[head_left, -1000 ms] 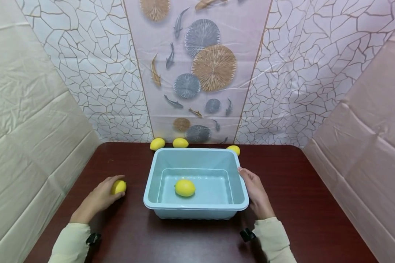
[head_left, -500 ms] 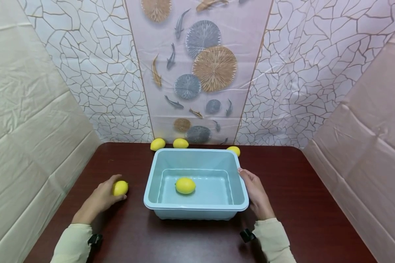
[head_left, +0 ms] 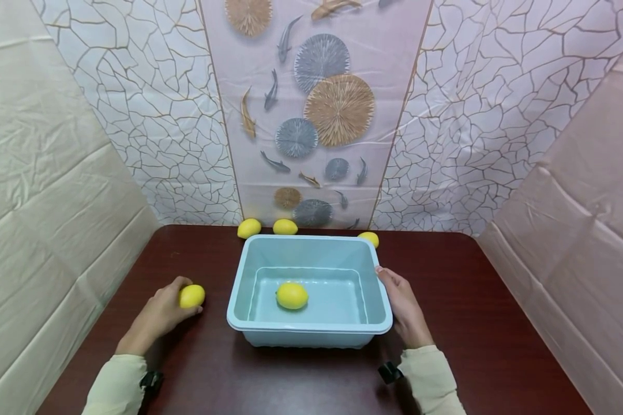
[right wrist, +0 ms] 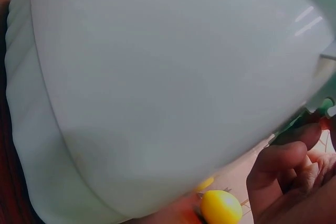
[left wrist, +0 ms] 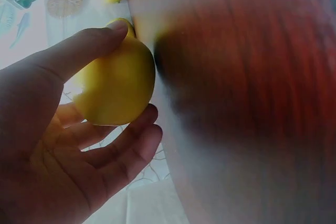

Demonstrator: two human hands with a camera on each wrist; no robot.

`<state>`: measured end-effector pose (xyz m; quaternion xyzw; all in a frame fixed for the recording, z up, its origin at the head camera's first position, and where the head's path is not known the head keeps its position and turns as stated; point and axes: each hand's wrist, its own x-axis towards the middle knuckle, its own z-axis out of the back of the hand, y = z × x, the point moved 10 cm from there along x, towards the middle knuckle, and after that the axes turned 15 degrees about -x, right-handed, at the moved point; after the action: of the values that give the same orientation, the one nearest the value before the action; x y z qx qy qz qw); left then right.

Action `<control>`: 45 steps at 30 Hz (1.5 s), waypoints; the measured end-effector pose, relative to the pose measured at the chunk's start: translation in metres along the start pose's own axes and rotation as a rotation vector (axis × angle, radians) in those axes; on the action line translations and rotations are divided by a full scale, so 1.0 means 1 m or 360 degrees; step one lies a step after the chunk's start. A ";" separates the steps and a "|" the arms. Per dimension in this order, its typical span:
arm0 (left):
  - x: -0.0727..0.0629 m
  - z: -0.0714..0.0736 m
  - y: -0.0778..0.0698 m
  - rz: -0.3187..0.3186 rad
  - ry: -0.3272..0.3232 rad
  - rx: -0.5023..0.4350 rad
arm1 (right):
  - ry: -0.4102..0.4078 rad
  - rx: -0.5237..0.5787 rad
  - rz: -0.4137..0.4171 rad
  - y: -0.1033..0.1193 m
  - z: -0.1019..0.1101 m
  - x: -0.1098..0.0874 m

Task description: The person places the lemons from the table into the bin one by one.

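Observation:
My left hand (head_left: 158, 316) holds a yellow lemon (head_left: 192, 296) between thumb and fingers, left of a light blue plastic basin (head_left: 311, 327). Up close in the left wrist view, the thumb lies across the lemon (left wrist: 118, 85) and the fingers curve behind it. Whether this lemon touches the table I cannot tell. My right hand (head_left: 404, 305) grips the basin's right rim, its fingers curled there in the right wrist view. One more lemon (head_left: 292, 295) lies on the basin floor, left of its middle.
Behind the basin, two lemons, one left (head_left: 249, 228) and one right (head_left: 285, 226), lie by the table's back edge. A third lemon (head_left: 370, 238) is partly hidden by the basin's far right corner. Cloth walls enclose the dark wooden table (head_left: 311, 380) at back and sides.
My left hand has shifted slightly right together with the lemon. The right hand and basin have stayed in place.

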<state>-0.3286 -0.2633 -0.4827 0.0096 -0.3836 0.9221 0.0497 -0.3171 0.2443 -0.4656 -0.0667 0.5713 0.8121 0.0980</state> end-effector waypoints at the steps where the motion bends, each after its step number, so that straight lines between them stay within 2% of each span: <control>1: 0.000 0.001 -0.001 -0.0010 -0.0014 -0.0006 | 0.0000 0.0001 -0.0001 0.000 0.000 0.000; 15: -0.003 0.011 -0.019 -0.0214 -0.0198 -0.0061 | 0.0000 -0.0007 0.0017 0.000 -0.001 0.000; 22: -0.004 0.011 -0.023 -0.0210 -0.0210 -0.0072 | -0.0002 -0.0008 0.0015 -0.001 0.000 0.000; 36: -0.007 0.021 -0.034 -0.0251 -0.0354 -0.0144 | -0.0003 0.0028 0.0028 0.001 -0.001 0.000; 45: -0.010 0.023 -0.045 -0.0275 -0.0383 -0.0168 | 0.0003 0.0028 0.0030 0.001 -0.002 0.000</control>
<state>-0.3149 -0.2488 -0.4348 0.1503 -0.4324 0.8852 0.0829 -0.3174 0.2423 -0.4657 -0.0612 0.5791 0.8079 0.0904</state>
